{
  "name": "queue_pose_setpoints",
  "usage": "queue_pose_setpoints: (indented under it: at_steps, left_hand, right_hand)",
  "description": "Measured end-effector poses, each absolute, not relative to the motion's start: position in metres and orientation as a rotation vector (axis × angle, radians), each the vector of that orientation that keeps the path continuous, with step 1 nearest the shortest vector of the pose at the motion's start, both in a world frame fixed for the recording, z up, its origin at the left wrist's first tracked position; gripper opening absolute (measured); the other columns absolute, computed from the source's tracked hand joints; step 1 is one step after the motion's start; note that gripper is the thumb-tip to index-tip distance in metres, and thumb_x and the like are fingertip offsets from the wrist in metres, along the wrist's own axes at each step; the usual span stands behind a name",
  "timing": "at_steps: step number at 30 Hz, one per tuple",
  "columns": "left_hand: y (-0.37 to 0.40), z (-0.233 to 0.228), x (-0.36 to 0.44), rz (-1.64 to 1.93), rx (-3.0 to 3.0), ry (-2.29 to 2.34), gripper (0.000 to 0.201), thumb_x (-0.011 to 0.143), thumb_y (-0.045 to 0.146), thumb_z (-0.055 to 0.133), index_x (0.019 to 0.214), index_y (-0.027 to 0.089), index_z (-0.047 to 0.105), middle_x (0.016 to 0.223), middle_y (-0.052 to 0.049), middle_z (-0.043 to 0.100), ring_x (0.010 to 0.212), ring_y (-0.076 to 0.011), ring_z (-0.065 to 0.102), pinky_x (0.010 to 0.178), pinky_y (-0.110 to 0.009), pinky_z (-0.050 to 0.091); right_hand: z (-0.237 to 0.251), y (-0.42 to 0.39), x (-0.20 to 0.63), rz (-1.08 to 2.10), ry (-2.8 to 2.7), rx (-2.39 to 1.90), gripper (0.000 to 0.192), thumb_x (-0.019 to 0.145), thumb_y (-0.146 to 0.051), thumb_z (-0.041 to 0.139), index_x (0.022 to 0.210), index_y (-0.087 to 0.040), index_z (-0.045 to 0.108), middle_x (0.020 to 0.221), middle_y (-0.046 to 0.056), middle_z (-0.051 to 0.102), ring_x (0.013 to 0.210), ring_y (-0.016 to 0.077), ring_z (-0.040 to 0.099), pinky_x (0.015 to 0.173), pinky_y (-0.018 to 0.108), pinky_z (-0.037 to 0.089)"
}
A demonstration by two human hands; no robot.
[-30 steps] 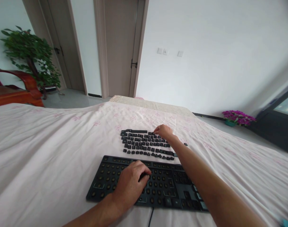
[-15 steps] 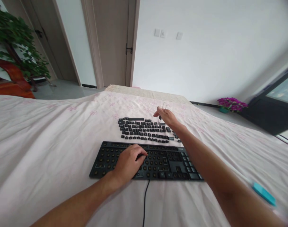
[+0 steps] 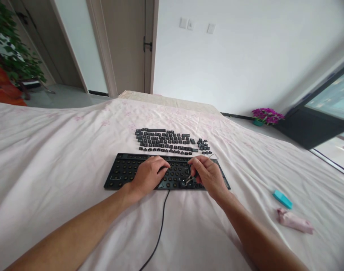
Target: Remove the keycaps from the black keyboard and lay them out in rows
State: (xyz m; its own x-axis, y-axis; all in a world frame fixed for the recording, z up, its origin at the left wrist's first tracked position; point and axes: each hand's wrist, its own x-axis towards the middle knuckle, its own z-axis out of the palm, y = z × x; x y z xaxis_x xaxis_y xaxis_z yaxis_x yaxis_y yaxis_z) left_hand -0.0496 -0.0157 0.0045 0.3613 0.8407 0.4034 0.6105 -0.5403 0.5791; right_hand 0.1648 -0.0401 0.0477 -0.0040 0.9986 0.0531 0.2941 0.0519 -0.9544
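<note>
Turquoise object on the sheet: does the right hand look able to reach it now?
Probably yes. The turquoise object lies uncovered on the sheet, and past the keyboard only bare sheet shows between it and the right hand. That hand holds a thin tool, which may need setting down first.

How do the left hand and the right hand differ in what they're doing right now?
The right hand grips a thin metal tool; the left hand shows nothing in its grasp.
The left hand lies over the middle of the keyboard, while the right hand is over its right-hand part.
Both are bare, with fingers bent.
</note>
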Motion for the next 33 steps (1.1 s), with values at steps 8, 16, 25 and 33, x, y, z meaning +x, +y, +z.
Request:
queue_pose_setpoints:
  at_steps: [8, 16, 25, 33]
  left_hand:
    - [-0.016, 0.005, -0.051, 0.959, 2.334, 1.269, 0.012, 0.086, 0.015, 0.060, 0.090, 0.022, 0.069, 0.094, 0.000, 0.070, 0.093, -0.0177, 0.060, 0.086, -0.031, 0.046]
    - [-0.016, 0.004, -0.051, 0.927, 2.363, 1.261, 0.011, 0.087, 0.016, 0.060, 0.090, 0.022, 0.069, 0.093, -0.001, 0.070, 0.092, -0.0180, 0.060, 0.085, -0.031, 0.045]
    - [-0.022, 0.010, -0.045, 0.872, 2.418, 1.164, 0.012, 0.091, 0.026, 0.058, 0.090, 0.022, 0.070, 0.091, -0.001, 0.069, 0.090, -0.0183, 0.059, 0.084, -0.031, 0.043]
    - [-0.028, 0.004, -0.026, 0.735, 2.416, 1.007, 0.021, 0.083, 0.036, 0.068, 0.073, 0.019, 0.061, 0.075, 0.000, 0.062, 0.073, -0.0155, 0.055, 0.067, -0.028, 0.040]
  right_hand:
    - [0.041, -0.046, 0.157, 0.951, -1.507, -1.419, 0.037, 0.089, -0.054, 0.055, 0.081, -0.018, 0.061, 0.062, -0.001, 0.060, 0.044, 0.0080, 0.049, 0.039, 0.018, 0.035]
    - [0.042, -0.052, 0.155, 0.769, -1.727, -1.505, 0.037, 0.092, -0.049, 0.051, 0.075, -0.018, 0.062, 0.059, -0.001, 0.060, 0.048, 0.0100, 0.052, 0.045, 0.020, 0.038]
    - [0.037, -0.056, 0.150, 0.379, -1.975, -1.337, 0.026, 0.091, -0.033, 0.057, 0.070, -0.019, 0.063, 0.061, -0.001, 0.065, 0.054, 0.0104, 0.057, 0.053, 0.021, 0.040]
    - [0.032, -0.054, 0.140, 0.270, -2.170, -1.129, 0.024, 0.089, -0.035, 0.060, 0.072, -0.020, 0.066, 0.066, 0.001, 0.069, 0.057, 0.0117, 0.062, 0.056, 0.022, 0.042]
